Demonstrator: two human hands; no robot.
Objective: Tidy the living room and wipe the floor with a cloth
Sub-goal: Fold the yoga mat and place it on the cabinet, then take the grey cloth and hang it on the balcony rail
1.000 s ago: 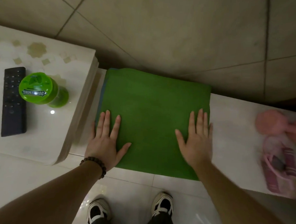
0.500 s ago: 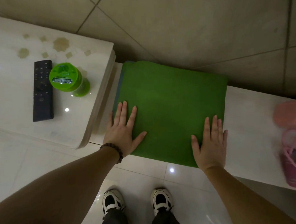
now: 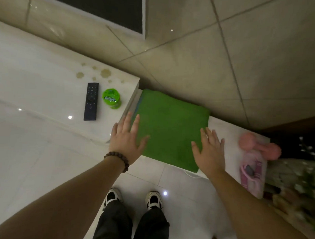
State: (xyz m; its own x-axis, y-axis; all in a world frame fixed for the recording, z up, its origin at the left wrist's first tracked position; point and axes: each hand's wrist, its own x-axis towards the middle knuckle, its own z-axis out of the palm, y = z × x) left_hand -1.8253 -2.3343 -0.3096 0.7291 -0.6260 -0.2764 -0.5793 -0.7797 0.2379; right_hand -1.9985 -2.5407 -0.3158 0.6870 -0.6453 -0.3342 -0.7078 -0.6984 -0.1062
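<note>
While I watch from above, the scene reads so:
Cloth [image 3: 170, 127]: green, nappy, folded square, flat on the low white worktop [image 3: 222, 128].
Left hand [image 3: 125, 141]: fingers spread, over its left edge, perhaps just lifted.
Right hand [image 3: 210, 153]: splayed, gripping nothing, at its right corner.

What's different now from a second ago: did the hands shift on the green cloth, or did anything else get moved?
The left hand has slid outward to the green cloth's left edge, its fingers now partly off the cloth; the right hand sits at the right edge much as before. Both are flat and open, gripping nothing. The cloth stays folded on the low white ledge; the remote, green jar and pink dumbbell have not moved. The head camera rose.
</note>
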